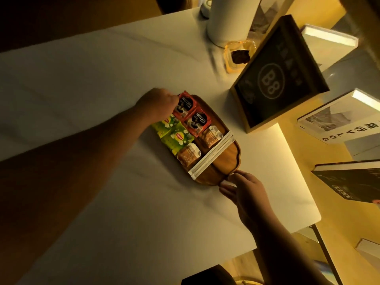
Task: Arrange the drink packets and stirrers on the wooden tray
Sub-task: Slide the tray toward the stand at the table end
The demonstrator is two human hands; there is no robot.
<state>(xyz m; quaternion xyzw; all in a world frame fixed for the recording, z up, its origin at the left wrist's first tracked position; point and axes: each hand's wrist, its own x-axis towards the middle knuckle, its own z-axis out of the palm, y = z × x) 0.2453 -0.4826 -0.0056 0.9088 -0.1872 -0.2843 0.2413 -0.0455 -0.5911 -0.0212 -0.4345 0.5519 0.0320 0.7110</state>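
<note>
A wooden tray [226, 156] lies on the white table. On it are two red Nescafe packets [196, 122], two green Lipton packets [177, 136], two brown sugar packets [188, 155] and white paper-wrapped stirrers [211, 154] lying across. My left hand [158, 101] is at the tray's far end, fingers closed on the farther red Nescafe packet [184, 104]. My right hand [244, 188] touches the tray's near rim with its fingertips; whether it grips the rim is unclear.
A dark framed sign marked B8 [275, 79] stands just right of the tray. Behind are a white cylinder [230, 19] and a clear box with a dark snack [239, 54]. Books [339, 120] lie to the right. The table's near right corner [316, 217] is close.
</note>
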